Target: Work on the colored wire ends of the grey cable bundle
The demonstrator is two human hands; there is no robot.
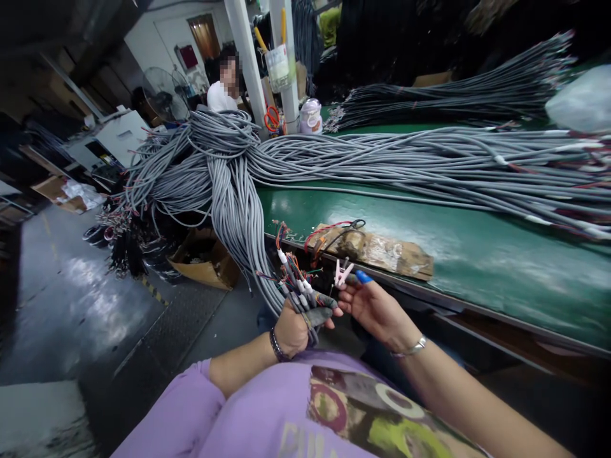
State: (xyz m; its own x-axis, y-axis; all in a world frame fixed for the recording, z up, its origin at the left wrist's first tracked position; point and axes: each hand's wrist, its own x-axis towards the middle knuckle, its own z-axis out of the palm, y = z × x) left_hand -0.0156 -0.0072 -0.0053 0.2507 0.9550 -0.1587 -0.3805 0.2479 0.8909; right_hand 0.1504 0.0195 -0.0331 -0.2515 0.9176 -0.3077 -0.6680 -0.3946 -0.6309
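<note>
My left hand [305, 324], with dark finger covers, is closed round a bunch of grey cables [262, 280]. Their stripped ends, with white sleeves and thin coloured wires [293, 273], stick up above the fist. To its right, my right hand [377, 308] is palm up, its fingers curled and its blue-covered thumb tip close to a dark-covered finger. A pink clip [342, 273] is right at those fingertips, by the table edge; whether they grip it or a thin wire beside it I cannot make out.
A wooden board [401, 257] with red and black leads lies on the green table [491, 267]. Long grey cables [382, 156] cross it, gathered in a large coil [224, 137]. Behind are darker cables [453, 95], a post [245, 57], scissors [272, 119] and a co-worker [222, 95]. A cardboard box [205, 257] sits below.
</note>
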